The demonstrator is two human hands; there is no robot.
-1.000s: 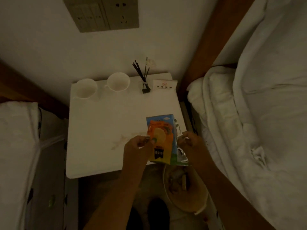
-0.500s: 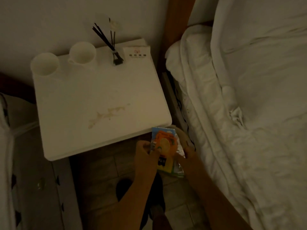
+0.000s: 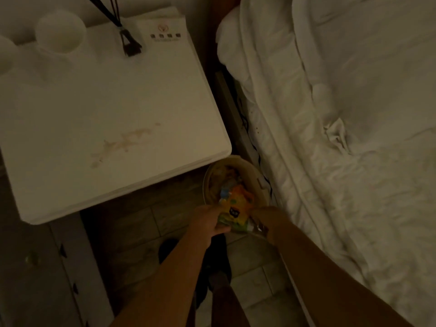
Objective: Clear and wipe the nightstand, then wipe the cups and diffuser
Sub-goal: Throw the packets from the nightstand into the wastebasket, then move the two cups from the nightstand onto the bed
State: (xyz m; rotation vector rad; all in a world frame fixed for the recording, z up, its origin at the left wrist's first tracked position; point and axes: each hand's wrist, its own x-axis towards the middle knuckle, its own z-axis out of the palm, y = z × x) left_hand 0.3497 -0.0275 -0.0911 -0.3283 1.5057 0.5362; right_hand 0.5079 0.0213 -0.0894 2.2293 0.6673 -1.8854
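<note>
The white nightstand (image 3: 70,95) fills the upper left, with a brown stain (image 3: 122,143) near its front. At its back stand a white cup (image 3: 60,34), the edge of a second cup (image 3: 4,55) and a reed diffuser (image 3: 129,44). My left hand (image 3: 208,223) and my right hand (image 3: 265,219) both grip crumpled orange and blue snack wrappers (image 3: 237,208) low over a round waste bin (image 3: 238,178) on the floor, between the nightstand and the bed.
A white card with a red logo (image 3: 165,31) lies at the nightstand's back right. The bed with rumpled white bedding (image 3: 342,138) runs along the right. Dark cables (image 3: 245,121) hang beside the bed frame. My shoe (image 3: 169,250) rests on the tiled floor.
Both hands carried the wrappers off the nightstand's front edge and down to the waste bin. The view tilted down and right, so the wall sockets left the frame.
</note>
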